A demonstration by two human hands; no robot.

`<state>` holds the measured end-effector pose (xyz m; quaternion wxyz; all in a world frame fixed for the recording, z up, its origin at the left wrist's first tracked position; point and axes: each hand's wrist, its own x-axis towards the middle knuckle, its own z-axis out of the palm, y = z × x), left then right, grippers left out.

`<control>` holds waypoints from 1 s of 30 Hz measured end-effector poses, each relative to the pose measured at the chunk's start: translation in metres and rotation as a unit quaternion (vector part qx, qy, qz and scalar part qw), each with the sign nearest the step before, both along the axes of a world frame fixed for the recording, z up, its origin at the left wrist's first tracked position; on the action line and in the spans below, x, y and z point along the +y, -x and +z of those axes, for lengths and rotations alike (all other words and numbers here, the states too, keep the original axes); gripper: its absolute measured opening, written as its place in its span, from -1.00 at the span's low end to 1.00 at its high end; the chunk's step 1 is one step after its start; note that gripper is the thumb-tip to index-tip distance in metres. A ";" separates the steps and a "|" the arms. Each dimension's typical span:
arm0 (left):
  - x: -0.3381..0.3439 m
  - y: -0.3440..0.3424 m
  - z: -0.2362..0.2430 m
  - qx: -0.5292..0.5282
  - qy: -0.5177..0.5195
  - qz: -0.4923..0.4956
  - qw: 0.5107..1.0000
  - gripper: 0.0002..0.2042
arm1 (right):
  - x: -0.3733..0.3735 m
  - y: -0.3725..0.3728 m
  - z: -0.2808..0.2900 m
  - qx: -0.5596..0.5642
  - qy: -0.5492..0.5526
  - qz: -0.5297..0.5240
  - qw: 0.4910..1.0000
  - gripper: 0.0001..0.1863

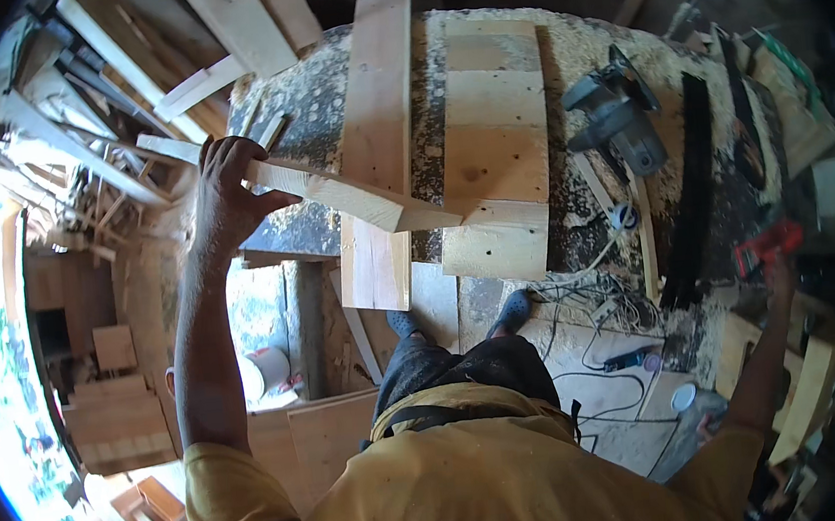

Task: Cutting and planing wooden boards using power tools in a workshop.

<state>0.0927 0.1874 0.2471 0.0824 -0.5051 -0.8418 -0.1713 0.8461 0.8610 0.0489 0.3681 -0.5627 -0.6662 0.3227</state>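
Note:
My left hand point(234, 183) is closed around a long pale wooden strip point(335, 190), its thumb stretched along the near side. The strip slants over the workbench, its near end passing above a long plank point(376, 94) that lies across the bench. Beside that plank is a wider panel of joined boards point(497, 142) dotted with dark holes. Far off to the right, my right hand point(783, 276) is at a red and black tool point(768, 245) and appears closed on it; its fingers are dim and small.
Sawdust covers the workbench point(561, 31). A grey power tool point(620, 115) with a flat base plate stands there, near a long black strip point(693, 194). Tangled cables point(593, 309) lie by my feet. Boards lean at the back left; a white bucket point(265, 373) is at the left.

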 end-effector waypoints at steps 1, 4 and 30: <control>0.001 0.002 -0.002 0.027 -0.004 -0.005 1.000 -0.43 | 0.026 0.000 -0.014 0.042 -0.021 -0.009 0.999 -0.51; -0.011 -0.008 0.023 0.033 0.032 0.035 0.998 -0.42 | 0.063 0.055 -0.038 -0.392 0.066 -0.217 0.892 -0.57; -0.047 0.067 0.010 -0.020 -0.009 -0.061 0.998 -0.36 | -0.404 0.267 0.226 0.292 0.204 0.214 0.909 -0.63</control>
